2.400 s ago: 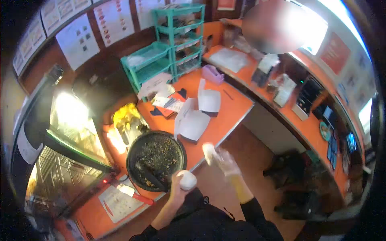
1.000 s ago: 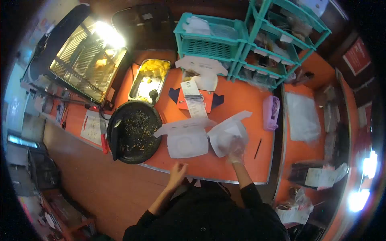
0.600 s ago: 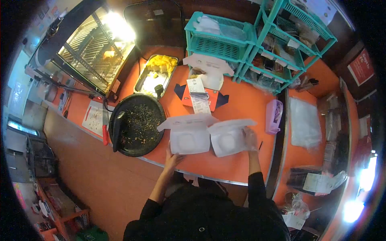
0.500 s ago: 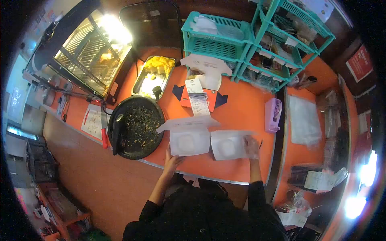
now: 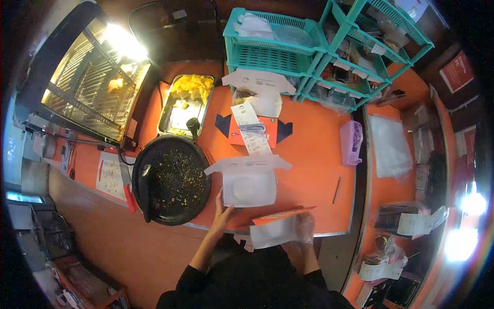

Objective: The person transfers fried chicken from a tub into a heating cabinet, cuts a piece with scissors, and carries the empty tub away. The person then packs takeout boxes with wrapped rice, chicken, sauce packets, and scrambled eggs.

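My right hand (image 5: pixel 304 227), in a clear glove, grips the right side of a box (image 5: pixel 272 233) with a white inside and a strip of orange outside. This box is tilted at the counter's front edge, close to my body. My left hand (image 5: pixel 221 212) has its fingers against the lower left corner of an open white box (image 5: pixel 249 189) that lies on the orange counter; its fingertips are partly hidden. Left of that box sits a round black pan (image 5: pixel 177 177) with crumbs in it. Behind the box, paper slips (image 5: pixel 252 131) lie on an orange and black box (image 5: pixel 270 130).
A metal tray (image 5: pixel 180 116) with yellow food stands behind the pan, right of a lit glass cabinet (image 5: pixel 98 77). Green shelves (image 5: pixel 272 57) stand at the back. A purple dispenser (image 5: pixel 351 143) and a pen (image 5: pixel 337 189) lie right. A red-handled knife (image 5: pixel 129 199) is left.
The right box has moved off its place beside the left box, towards my body, and tilted in my right hand. My left hand stays at the left box. The camera view has shifted slightly.
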`<state>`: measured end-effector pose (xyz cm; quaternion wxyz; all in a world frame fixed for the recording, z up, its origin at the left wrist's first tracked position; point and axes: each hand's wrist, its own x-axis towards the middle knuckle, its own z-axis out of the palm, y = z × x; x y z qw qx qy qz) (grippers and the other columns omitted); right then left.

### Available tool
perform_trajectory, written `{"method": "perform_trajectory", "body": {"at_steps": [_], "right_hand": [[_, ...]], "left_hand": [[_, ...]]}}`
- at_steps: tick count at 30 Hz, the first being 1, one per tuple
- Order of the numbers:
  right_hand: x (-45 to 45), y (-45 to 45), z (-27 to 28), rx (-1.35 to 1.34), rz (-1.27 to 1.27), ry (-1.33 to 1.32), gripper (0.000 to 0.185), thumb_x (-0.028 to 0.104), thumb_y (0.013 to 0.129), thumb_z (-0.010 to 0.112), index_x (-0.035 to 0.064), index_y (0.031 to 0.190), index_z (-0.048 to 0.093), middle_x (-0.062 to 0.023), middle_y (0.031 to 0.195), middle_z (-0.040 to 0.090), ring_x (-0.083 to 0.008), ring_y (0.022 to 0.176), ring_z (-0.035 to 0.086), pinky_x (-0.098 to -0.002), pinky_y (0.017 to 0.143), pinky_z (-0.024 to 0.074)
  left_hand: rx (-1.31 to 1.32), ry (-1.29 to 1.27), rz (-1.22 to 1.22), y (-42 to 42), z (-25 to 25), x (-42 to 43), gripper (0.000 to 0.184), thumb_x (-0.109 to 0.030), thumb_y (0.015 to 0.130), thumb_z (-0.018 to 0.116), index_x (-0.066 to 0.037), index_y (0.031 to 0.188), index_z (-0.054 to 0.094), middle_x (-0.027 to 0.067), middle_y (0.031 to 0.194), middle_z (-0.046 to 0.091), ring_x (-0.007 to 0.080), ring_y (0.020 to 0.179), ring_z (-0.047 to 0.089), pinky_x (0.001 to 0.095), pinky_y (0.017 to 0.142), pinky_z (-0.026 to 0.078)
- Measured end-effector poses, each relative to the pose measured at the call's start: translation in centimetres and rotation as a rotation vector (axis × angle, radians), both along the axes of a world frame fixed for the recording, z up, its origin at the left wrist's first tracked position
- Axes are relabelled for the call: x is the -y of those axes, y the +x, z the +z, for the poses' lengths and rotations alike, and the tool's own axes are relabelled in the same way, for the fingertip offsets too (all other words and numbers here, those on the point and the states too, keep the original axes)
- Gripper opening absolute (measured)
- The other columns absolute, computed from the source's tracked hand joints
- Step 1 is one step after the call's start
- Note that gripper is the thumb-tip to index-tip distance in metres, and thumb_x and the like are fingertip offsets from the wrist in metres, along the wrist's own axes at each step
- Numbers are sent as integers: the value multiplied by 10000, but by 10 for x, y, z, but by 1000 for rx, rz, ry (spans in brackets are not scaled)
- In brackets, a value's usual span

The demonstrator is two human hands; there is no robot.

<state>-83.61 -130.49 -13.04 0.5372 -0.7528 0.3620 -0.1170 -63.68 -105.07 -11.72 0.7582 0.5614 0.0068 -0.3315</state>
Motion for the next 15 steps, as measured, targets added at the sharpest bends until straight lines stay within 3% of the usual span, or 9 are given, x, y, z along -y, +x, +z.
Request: {"method": "perform_trajectory", "body": {"at_steps": [1,2,3,4,5,6,9,11,15], "right_hand": [[-21,19,25,-261,86,-141,285,229,922,517,51,1141,558,-155,1017,639,-273,903,609,-368,782,493],[-33,21,7,-268,83,-138,285,229,922,517,51,1141,558,-155,1017,639,-273,903,609,-368,782,493],[-49,28,-1,-133,-52,14,275,225,905,545,44,1111,573,-153,1012,640,-270,903,612,-369,765,494],[-56,30,-4,-287,-19,-108,260,225,891,564,38,1069,591,-141,995,644,-261,884,616,-365,754,495],[-66,45,16,-441,19,-226,247,226,877,584,32,1028,608,-129,978,649,-252,865,621,-360,743,495],[-79,45,5,-449,10,-221,247,226,877,584,32,1028,608,-129,978,649,-252,865,621,-360,743,495],[-107,55,4,240,-230,-123,215,205,871,597,40,1005,622,-115,907,662,-253,795,628,-371,753,491],[-108,71,39,-125,-112,-282,195,190,902,569,50,1030,616,-151,905,637,-296,826,624,-378,722,485],[-114,78,51,-107,-136,-361,214,181,895,581,49,1061,613,-147,922,635,-293,836,623,-368,732,488]], "left_hand": [[40,52,-63,4,5,-5,709,-136,918,523,-181,1478,90,132,1395,315,208,1046,551,326,820,496],[33,54,-68,11,8,-10,709,-136,918,523,-181,1478,90,132,1395,315,208,1046,551,326,820,496],[-28,84,-127,18,13,-16,696,-144,931,508,-175,1483,85,145,1439,270,245,1178,451,359,933,419],[-89,115,-189,23,19,-22,683,-152,945,493,-168,1489,80,158,1483,225,281,1310,351,393,1046,341],[-17,406,-287,31,50,-24,625,-204,954,499,-99,1472,165,176,1471,244,285,1297,364,382,1039,337],[-21,409,-298,39,83,-26,625,-204,954,499,-99,1472,165,176,1471,244,285,1297,364,382,1039,337],[321,675,-431,72,157,-19,612,-217,923,549,-58,1440,260,216,1439,283,327,1305,358,387,1049,325],[935,780,-394,95,179,1,602,-243,877,597,-74,1400,352,226,1381,357,376,1301,354,447,1078,273],[1300,748,-329,105,177,55,598,-250,838,621,-86,1365,391,211,1334,415,395,1293,350,522,1096,196]]}}
